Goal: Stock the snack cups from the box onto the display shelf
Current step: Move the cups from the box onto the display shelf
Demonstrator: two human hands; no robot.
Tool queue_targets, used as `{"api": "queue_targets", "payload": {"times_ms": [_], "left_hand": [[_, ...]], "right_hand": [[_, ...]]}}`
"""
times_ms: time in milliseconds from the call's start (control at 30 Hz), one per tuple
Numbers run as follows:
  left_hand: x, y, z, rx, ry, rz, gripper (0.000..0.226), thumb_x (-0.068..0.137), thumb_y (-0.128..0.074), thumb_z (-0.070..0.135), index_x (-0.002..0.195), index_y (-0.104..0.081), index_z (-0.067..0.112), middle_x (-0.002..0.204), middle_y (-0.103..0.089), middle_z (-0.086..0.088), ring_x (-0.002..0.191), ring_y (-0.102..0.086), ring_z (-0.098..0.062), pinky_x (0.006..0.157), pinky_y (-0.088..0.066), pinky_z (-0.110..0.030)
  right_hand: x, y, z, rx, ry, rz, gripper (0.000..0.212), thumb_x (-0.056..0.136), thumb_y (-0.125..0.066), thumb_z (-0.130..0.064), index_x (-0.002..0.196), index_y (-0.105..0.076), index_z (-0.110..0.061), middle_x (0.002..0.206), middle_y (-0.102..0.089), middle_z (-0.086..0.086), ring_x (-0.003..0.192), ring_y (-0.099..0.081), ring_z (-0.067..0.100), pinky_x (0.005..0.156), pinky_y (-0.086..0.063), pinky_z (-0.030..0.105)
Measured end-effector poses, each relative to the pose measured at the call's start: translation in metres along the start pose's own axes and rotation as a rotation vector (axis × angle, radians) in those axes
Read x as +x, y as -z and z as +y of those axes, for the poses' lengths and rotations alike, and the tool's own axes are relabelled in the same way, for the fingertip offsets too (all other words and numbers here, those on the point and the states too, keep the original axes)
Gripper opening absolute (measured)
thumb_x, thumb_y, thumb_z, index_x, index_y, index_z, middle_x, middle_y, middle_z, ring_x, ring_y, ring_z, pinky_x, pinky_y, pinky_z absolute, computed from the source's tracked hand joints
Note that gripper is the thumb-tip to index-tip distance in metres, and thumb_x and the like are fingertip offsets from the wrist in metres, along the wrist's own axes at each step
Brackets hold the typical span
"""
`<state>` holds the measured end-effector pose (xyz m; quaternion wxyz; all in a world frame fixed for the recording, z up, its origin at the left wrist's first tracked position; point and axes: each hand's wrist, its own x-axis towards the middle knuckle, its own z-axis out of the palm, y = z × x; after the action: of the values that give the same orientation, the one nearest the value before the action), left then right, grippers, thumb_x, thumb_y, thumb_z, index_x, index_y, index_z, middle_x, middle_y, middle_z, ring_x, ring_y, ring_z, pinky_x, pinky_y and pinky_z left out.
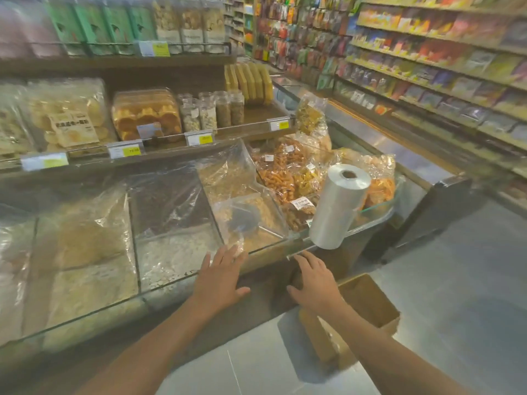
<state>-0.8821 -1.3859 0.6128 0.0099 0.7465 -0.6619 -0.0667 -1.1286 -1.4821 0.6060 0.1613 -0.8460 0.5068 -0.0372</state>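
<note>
**Both hands empty, box low on your right**

A long wooden display shelf point(171, 156) runs ahead. An open brown cardboard box point(368, 297) sits on the floor. Clear plastic snack cups point(212, 111) stand mid-shelf. Your left hand point(219, 276) and right hand point(313, 283) hover spread, holding nothing. Reaching up, your forearm could likely topple the upright silvery roll of plastic bags point(339, 206).
</note>
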Motion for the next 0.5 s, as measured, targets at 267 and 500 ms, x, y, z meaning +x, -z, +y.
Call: {"api": "queue_targets", "payload": {"times_ms": [267,500], "left_hand": [[0.04,-0.022,0.102,0.036,-0.179,-0.068,0.094,0.091,-0.056,0.069,0.165,-0.012,0.031,0.172,-0.009,-0.001,0.159,-0.007,-0.028,0.125,-0.012,-0.054],[0.089,-0.056,0.204,0.021,-0.249,-0.137,0.092,0.093,-0.056,0.066,0.165,-0.011,0.031,0.173,-0.005,0.0,0.16,0.001,-0.024,0.127,-0.009,-0.052]], "right_hand": [[-0.051,0.016,0.099,0.002,-0.219,0.047,0.079,0.087,-0.065,-0.057,0.154,-0.033,-0.032,0.165,-0.027,-0.005,0.152,-0.025,0.023,0.124,-0.026,0.046],[-0.051,0.025,0.209,0.008,-0.314,0.036,0.071,0.083,-0.06,-0.067,0.145,-0.038,-0.043,0.157,-0.036,-0.015,0.145,-0.036,0.018,0.119,-0.035,0.044]]}}
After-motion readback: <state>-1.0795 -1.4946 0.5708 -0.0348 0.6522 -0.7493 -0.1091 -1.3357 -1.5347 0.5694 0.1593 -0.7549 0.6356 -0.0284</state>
